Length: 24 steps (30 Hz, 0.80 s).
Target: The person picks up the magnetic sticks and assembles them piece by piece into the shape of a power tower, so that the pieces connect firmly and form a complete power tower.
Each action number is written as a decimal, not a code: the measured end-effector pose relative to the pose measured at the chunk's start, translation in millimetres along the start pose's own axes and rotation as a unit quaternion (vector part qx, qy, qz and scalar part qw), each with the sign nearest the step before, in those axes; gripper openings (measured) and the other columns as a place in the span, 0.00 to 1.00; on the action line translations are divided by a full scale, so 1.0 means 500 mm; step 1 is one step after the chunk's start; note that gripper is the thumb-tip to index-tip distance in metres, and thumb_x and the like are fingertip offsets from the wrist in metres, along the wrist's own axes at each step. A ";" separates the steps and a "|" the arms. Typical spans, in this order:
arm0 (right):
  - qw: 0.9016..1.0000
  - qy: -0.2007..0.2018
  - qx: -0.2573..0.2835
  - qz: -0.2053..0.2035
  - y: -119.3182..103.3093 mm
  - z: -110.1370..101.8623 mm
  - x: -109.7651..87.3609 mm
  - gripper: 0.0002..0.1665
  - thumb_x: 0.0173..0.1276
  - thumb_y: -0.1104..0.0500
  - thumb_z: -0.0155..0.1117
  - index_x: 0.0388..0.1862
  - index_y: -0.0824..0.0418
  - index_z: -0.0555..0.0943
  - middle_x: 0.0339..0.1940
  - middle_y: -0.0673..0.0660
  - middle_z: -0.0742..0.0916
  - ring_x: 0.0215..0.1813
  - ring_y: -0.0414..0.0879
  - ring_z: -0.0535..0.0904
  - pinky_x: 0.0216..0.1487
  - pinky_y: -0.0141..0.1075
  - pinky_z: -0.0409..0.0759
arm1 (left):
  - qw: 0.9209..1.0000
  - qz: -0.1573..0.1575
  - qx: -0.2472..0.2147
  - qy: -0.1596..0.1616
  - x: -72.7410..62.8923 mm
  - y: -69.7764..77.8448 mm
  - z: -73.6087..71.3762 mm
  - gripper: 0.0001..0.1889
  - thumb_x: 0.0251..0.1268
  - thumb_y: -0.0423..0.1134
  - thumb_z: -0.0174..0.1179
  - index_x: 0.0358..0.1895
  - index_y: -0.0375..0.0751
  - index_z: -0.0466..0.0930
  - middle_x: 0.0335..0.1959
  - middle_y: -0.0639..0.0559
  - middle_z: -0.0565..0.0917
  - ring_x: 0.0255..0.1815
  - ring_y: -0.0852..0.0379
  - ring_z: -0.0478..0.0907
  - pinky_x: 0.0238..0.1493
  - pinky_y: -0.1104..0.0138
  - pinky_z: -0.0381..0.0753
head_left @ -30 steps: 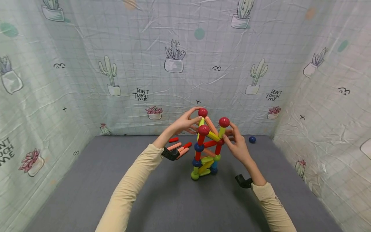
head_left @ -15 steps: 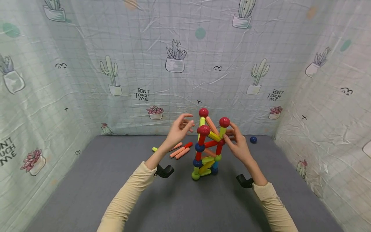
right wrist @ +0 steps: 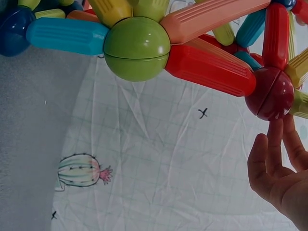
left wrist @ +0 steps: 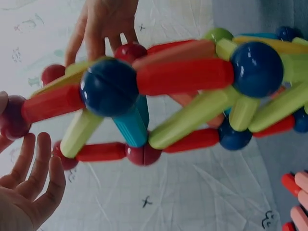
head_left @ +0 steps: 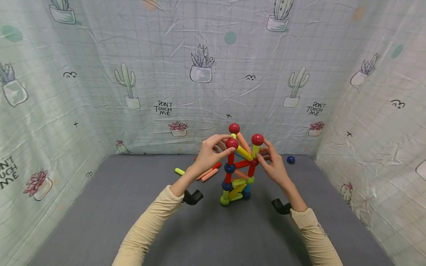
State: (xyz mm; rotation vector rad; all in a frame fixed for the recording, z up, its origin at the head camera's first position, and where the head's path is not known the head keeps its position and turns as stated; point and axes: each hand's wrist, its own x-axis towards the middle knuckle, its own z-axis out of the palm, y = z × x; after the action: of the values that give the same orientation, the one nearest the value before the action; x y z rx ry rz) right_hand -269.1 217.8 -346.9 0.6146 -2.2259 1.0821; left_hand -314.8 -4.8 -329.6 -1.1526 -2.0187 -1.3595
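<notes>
A tower [head_left: 229,177] of coloured magnetic sticks and balls stands upright on the grey table, its upper corners ending in red balls. My left hand [head_left: 209,153] pinches the front-left top red ball [head_left: 232,143] between thumb and fingers. Under that ball is a red stick [left wrist: 53,103], joined to a blue ball [left wrist: 109,86]. My right hand [head_left: 273,166] holds the tower's right side, around the short yellow-green stick [head_left: 255,151] under another red ball [head_left: 257,139]. In the right wrist view its fingertips touch a lower red ball [right wrist: 270,94].
Loose sticks lie left of the tower, among them salmon ones [head_left: 209,175], a red one [head_left: 217,165] and a yellow-green one [head_left: 179,171]. A blue ball [head_left: 291,160] rests at the back right. Printed cloth [head_left: 213,99] encloses the table [head_left: 206,229].
My left hand let go near the rear red ball, drew back left, then came forward to the front-left red ball, which now sits slightly higher and leftward. My right hand stayed in place.
</notes>
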 end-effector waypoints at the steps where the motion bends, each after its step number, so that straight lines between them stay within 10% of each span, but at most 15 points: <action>1: 1.000 0.000 0.000 0.000 0.000 -0.001 0.000 0.30 0.62 0.71 0.53 0.63 0.68 0.60 0.38 0.69 0.80 0.39 0.57 0.78 0.36 0.47 0.77 | 1.000 -0.011 0.001 -0.003 0.002 0.000 -0.002 0.19 0.53 0.38 0.62 0.50 0.41 0.76 0.35 0.45 0.79 0.28 0.58 0.76 0.30 0.70 0.77; 15: 1.000 -0.009 0.006 0.005 -0.003 -0.007 0.003 0.30 0.62 0.71 0.53 0.64 0.67 0.59 0.37 0.69 0.80 0.39 0.58 0.78 0.37 0.49 0.77 | 0.999 -0.041 -0.001 -0.030 0.001 0.016 -0.014 0.19 0.60 0.41 0.56 0.54 0.41 0.72 0.35 0.43 0.81 0.29 0.55 0.78 0.30 0.64 0.78; 20: 1.000 -0.007 0.002 -0.001 -0.004 -0.009 -0.001 0.30 0.61 0.72 0.54 0.63 0.68 0.60 0.37 0.69 0.80 0.38 0.58 0.78 0.36 0.47 0.77 | 0.997 -0.074 0.015 -0.029 -0.022 -0.029 -0.029 0.16 0.65 0.40 0.50 0.53 0.40 0.73 0.37 0.42 0.81 0.29 0.54 0.79 0.31 0.64 0.78; 24: 1.000 -0.004 0.000 -0.001 -0.005 -0.011 -0.004 0.30 0.60 0.72 0.54 0.62 0.69 0.61 0.37 0.69 0.80 0.38 0.57 0.78 0.35 0.45 0.78 | 0.986 -0.105 0.116 -0.061 -0.061 -0.113 -0.044 0.11 0.65 0.39 0.50 0.46 0.42 0.77 0.36 0.47 0.82 0.31 0.57 0.78 0.33 0.65 0.77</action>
State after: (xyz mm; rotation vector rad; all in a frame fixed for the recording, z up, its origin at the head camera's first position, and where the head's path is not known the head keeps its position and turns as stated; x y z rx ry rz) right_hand -264.7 221.0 -344.0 0.6224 -2.2318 1.0798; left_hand -346.7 -46.3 -372.9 -0.9621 -2.3696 -1.1309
